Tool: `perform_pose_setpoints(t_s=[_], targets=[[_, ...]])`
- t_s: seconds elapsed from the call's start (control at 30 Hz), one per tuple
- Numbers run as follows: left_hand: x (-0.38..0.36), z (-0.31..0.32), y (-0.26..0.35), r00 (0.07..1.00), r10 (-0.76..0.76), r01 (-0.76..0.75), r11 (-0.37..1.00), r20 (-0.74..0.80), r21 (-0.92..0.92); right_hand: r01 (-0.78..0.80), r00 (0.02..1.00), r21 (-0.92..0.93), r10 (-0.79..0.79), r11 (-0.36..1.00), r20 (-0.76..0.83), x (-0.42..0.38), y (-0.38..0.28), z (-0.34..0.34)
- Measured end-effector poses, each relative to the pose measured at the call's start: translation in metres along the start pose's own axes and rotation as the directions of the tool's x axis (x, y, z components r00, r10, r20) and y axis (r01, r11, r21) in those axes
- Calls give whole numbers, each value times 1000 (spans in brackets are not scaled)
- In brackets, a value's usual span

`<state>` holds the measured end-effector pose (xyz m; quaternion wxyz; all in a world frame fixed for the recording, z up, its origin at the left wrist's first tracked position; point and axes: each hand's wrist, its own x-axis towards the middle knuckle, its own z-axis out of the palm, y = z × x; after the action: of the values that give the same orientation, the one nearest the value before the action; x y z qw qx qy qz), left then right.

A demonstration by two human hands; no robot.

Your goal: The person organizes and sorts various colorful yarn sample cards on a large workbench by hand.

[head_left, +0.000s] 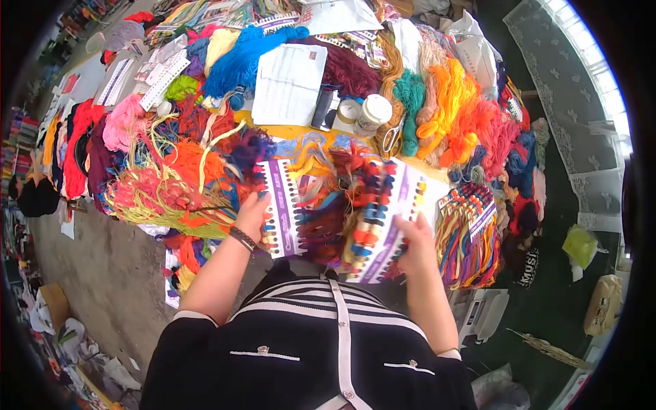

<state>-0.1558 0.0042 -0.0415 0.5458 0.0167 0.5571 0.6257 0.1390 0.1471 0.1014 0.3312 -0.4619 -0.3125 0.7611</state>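
My left hand (254,217) holds a white and purple thread card (284,208) by its left edge; small coloured thread knots line both sides. In my right hand (415,242) is a second white and purple card (396,205), tilted, with dark, blue and red threads bunched along its left side. My fingers are closed on both cards, and the right card looks slightly blurred. Loose multicoloured threads (328,222) hang between the two cards. Just behind them, tangled red threads (350,158) lie on the table.
Beyond the cards are a paper sheet (288,85), a dark phone (325,109), a white-lidded jar (375,113) and scissors (391,139). Orange yarn (454,102) and blue yarn (239,61) lie further back. More carded threads (471,232) hang at the table's right edge.
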Motion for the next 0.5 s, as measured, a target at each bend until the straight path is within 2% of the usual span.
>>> perform_pose_setpoints(t_s=[0.07,0.13,0.17,0.23,0.3,0.4,0.47,0.5], targets=[[-16,16,6,997,30,-29,1000,65,-9,-62,995,-45,65,997,76,7,13,23],[-24,23,9,992,94,-103,987,82,120,-70,980,-82,84,994,182,19,28,48],[-20,17,2,983,170,-182,953,72,241,-105,963,-117,130,988,237,26,37,59],[-23,19,2,984,152,-171,950,93,262,-116,953,-182,161,977,257,37,60,81],[-25,20,-3,971,213,-236,927,109,292,-177,941,-119,204,977,270,51,92,92],[-25,13,-7,972,222,-233,862,77,450,-363,908,-66,369,929,196,62,108,100],[-26,5,-12,984,171,-179,900,57,398,-418,874,-171,446,892,192,68,112,102],[-28,2,-8,990,105,-126,955,93,268,-445,855,-245,490,862,171,70,112,102]])
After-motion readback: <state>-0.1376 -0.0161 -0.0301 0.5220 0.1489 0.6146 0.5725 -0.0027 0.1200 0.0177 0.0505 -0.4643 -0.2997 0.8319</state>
